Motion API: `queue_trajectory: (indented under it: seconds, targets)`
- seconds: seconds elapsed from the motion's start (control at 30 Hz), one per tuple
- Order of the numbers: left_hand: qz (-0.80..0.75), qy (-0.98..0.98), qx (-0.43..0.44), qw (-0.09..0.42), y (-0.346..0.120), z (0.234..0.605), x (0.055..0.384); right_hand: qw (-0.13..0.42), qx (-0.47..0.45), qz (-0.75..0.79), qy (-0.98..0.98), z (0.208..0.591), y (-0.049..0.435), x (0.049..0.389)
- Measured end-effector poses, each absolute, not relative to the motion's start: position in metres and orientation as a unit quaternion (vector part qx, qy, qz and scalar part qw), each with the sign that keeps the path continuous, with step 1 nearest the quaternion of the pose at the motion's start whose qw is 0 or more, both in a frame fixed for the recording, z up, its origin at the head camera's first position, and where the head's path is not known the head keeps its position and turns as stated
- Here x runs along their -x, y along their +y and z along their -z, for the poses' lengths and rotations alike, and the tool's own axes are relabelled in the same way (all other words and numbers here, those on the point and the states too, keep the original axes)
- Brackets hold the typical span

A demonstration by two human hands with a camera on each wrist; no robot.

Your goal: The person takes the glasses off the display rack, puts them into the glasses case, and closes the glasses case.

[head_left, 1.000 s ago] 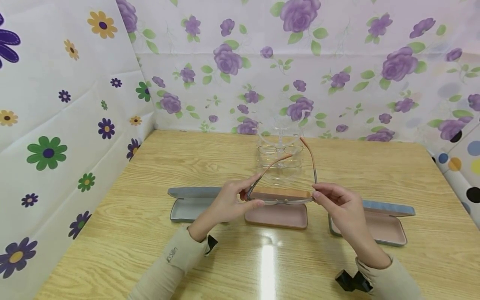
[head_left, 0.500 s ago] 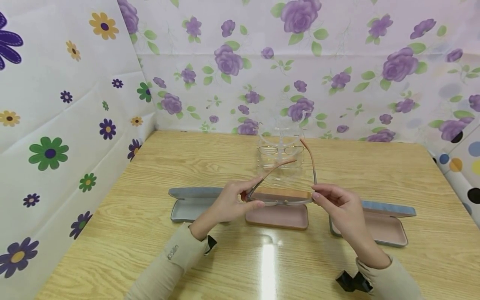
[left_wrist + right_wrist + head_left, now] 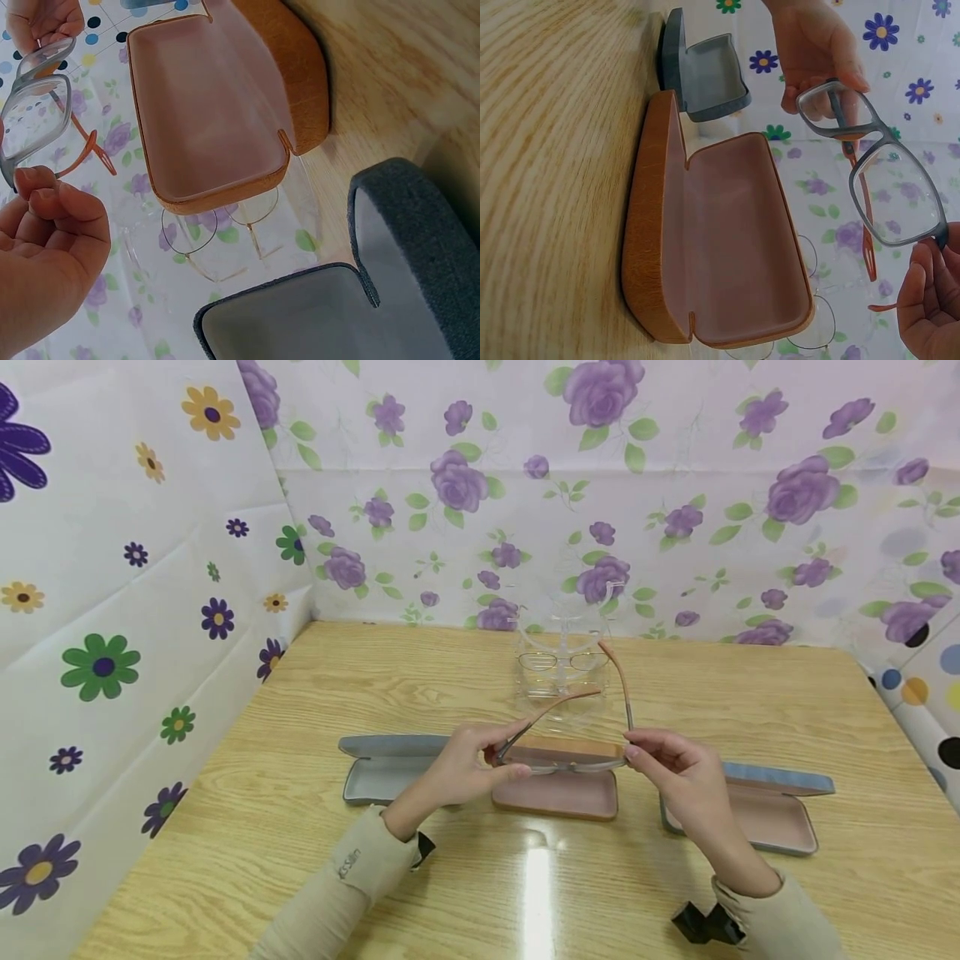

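Both hands hold a pair of eyeglasses [image 3: 885, 137] with a grey front and orange temple tips, raised above an open orange glasses case [image 3: 555, 795] lined in pink. My left hand [image 3: 471, 764] grips the glasses' left end, thumb at the front, fingers by the hinge. At the other end my right hand [image 3: 684, 775] pinches the corner near its hinge. The right temple extends away from me, while the left temple slants inward across the gap. In the left wrist view the left fingers [image 3: 56, 199] are curled at the frame's corner.
An open grey-blue case [image 3: 382, 778] lies left of the orange one. An open blue case [image 3: 768, 818] with pink lining lies to the right. Behind stands a clear display rack [image 3: 562, 625] bearing thin gold-rimmed glasses [image 3: 589, 661]. Floral sheets enclose the wooden table [image 3: 420, 668].
The left temple has swung further inward, its tip moving right and nearer to me. The right temple tip has dipped slightly. Both hands keep their hold in nearly the same place.
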State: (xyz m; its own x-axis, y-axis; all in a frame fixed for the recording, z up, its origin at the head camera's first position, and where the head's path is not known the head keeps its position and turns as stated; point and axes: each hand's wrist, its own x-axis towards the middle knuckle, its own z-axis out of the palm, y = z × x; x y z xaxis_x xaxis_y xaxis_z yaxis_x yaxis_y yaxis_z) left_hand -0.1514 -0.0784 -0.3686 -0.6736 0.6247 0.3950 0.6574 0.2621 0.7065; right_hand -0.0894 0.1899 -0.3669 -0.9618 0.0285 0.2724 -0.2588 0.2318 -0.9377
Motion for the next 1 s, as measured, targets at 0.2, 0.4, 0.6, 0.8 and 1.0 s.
queue_trajectory:
  seconds: [0.2,0.4,0.6,0.8,1.0]
  targets:
    - [0.45,-0.794,0.408,0.014,-0.078,0.3633,0.1494,0.113,-0.075,-0.622,-0.771,0.3677,0.1899,0.0893]
    - [0.452,-0.79,0.414,0.007,-0.079,0.3672,0.1508,0.111,-0.077,-0.624,-0.77,0.3688,0.1897,0.09]
    - [0.454,-0.786,0.42,0.004,-0.0801,0.3684,0.1515,0.108,-0.073,-0.622,-0.772,0.3687,0.1895,0.0893]
    - [0.455,-0.783,0.424,0.004,-0.08,0.3691,0.1528,0.105,-0.07,-0.617,-0.776,0.3685,0.1902,0.0889]
    - [0.45,-0.782,0.431,0.005,-0.0797,0.3685,0.1537,0.104,-0.071,-0.619,-0.776,0.3674,0.1896,0.0886]
